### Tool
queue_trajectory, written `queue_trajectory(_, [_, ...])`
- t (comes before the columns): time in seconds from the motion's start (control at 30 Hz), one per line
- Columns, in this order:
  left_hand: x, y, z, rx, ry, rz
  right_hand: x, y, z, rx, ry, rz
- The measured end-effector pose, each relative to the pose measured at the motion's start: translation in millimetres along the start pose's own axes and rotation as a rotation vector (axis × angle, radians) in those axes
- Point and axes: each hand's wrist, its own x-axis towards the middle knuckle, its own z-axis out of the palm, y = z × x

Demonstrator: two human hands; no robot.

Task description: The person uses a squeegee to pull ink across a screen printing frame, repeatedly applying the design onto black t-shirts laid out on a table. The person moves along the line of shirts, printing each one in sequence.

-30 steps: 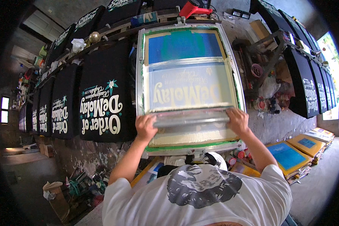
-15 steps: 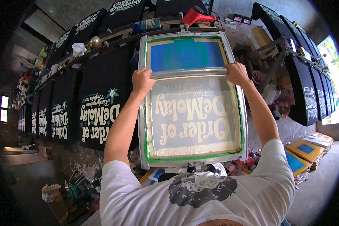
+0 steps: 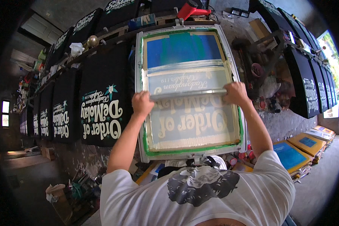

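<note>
A screen printing frame (image 3: 139, 81) with a pale metal rim and green tape lies in front of me. Cream ink lines and coats its mesh (image 3: 192, 130), where pale reversed lettering shows; blue and green cover the far part (image 3: 211, 51). Across the mesh, around the middle, runs a long metal-handled squeegee (image 3: 188, 94). My left hand (image 3: 142, 103) is closed around its left end, and my right hand (image 3: 236, 94) grips the right end. The squeegee's lower edge against the mesh is hidden. Whatever lies under the frame cannot be seen.
Black printed shirts (image 3: 101, 77) on boards line the left, with more shirts (image 3: 302, 81) at the right. Beyond the frame lie a red heat gun (image 3: 192, 10) and a blue container (image 3: 142, 22). Yellow-framed screens (image 3: 309, 144) are stacked on the floor at the right.
Both hands have drawn the squeegee toward me, from below the blue area to the middle of the lettering. A stretch of mesh behind it now shows, with a cream ink line at the far end.
</note>
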Motion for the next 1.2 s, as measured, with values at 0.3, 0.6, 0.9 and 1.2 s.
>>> queue_trajectory(0.3, [-184,78,-82,-0.105,0.030,0.021,-195,-59,16,0.225,0.065,-0.051])
queue_trajectory(0.6, [-14,12,-22,-0.024,0.187,0.168,-41,-4,-9,0.126,0.282,-0.074])
queue_trajectory(0.9, [123,-45,55,-0.014,0.226,0.105,123,36,-18,0.047,0.226,-0.001])
queue_trajectory(1.2, [30,-14,26,0.009,0.148,0.083,31,7,-5,0.122,0.120,0.051])
